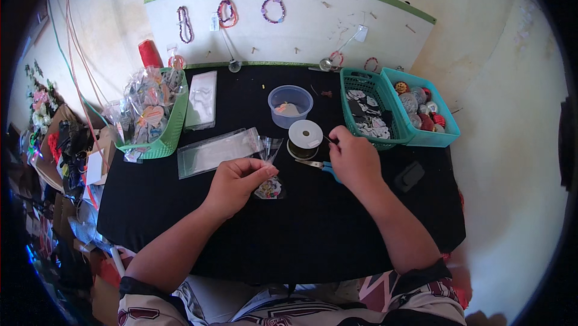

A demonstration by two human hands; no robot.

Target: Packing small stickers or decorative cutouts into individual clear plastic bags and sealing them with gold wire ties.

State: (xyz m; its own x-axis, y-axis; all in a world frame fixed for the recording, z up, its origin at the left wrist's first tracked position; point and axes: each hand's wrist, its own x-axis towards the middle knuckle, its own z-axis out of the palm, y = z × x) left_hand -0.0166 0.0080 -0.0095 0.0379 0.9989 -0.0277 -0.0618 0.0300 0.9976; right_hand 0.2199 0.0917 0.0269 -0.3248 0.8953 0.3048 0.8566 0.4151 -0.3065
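Note:
My left hand (237,186) pinches the gathered neck of a small clear plastic bag (270,189). Colourful printed pieces sit in its bottom, and the bag's loose mouth fans out above my fingers. My right hand (354,156) has thumb and forefinger closed on a thin dark strand (327,138) beside a spool (305,138). White flanges cap this spool, with dark olive line wound between them. Scissors (318,164) lie against the spool's near side, blades toward the left. Their blue handle is partly covered by my right hand.
Flat clear bags (216,152) lie at left, near a green basket (169,140) heaped with filled bags. A plastic tub (290,104) stands behind the spool. A teal basket (397,138) of cut pieces and a turquoise bin (445,138) of baubles stand right, behind a dark case (409,176).

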